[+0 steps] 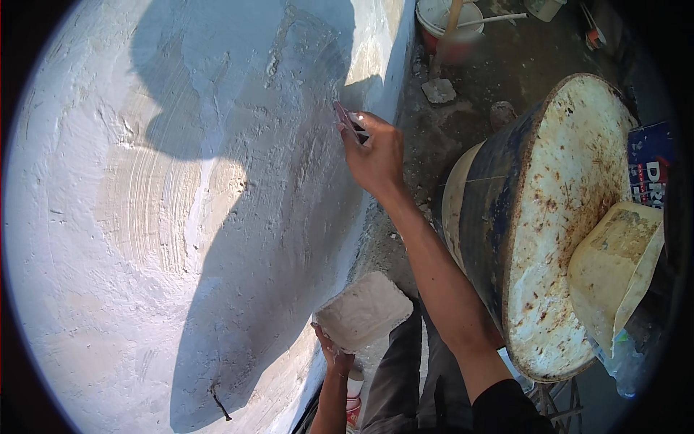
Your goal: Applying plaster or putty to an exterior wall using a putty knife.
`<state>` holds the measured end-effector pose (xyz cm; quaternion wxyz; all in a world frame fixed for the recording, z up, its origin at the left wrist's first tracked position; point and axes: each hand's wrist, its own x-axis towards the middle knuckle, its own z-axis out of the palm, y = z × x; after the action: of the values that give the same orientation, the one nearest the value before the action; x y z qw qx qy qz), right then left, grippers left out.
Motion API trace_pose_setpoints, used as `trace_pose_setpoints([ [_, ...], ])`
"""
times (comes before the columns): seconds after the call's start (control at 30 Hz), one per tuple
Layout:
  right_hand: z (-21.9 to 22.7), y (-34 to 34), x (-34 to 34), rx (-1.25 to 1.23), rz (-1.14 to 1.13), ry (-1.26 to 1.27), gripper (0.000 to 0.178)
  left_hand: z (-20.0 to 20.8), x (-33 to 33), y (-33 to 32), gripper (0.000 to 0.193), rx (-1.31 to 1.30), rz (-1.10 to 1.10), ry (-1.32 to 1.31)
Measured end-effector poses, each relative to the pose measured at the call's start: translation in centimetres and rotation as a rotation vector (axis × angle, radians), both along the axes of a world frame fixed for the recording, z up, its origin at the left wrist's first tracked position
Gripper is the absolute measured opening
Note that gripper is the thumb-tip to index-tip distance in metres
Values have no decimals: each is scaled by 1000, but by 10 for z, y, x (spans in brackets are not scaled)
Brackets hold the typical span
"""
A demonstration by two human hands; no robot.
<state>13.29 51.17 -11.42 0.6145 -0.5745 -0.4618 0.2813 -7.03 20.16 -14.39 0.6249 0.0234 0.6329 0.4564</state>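
My right hand [376,153] reaches up to the plastered wall [275,217] with its fingers closed around a small flat scraper [345,119]. The scraper's thin pinkish edge is at the wall surface; its handle is mostly hidden in my fingers. Lower down, my left hand [335,352] grips the near side of a rectangular plaster-crusted tub [365,309], tilted beside the wall. Whitish paste coats the tub's inside. Broad ridged strokes of cream plaster show on the sunlit part of the wall, and my shadow covers much of the rest.
A rusty-topped drum [557,210] stands close to my right arm, bearing a yellowish plastic container [614,264] and a blue package [648,163]. A clear plastic bottle [627,367] lies nearby. Farther off stands a red-and-white bucket [463,47]. A bent nail [219,402] sticks out of the wall.
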Motion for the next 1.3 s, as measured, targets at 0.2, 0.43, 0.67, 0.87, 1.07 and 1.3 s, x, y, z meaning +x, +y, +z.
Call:
trace_pose_setpoints([
  [0.2, -5, -29, 8, 70, -73, 117, 20, 2, 1, 1, 70, -41, 31, -53],
  [0.43, -35, 3, 15, -48, -270, 150, 20, -4, -2, -4, 71, -42, 36, -75],
  [0.67, -14, -21, -26, 55, -55, 146, 14, 9, 9, -3, 76, -115, 5, 49],
  [0.87, 13, -62, -26, 144, 79, 63, 17, 8, 11, -5, 81, -157, 21, -15],
  [1.07, -12, -70, -8, 31, -84, 365, 20, 4, 4, -9, 78, -75, -20, 21],
  [1.3, -120, 11, 50, -93, -273, 414, 16, -5, -2, -20, 75, -64, -16, 0],
])
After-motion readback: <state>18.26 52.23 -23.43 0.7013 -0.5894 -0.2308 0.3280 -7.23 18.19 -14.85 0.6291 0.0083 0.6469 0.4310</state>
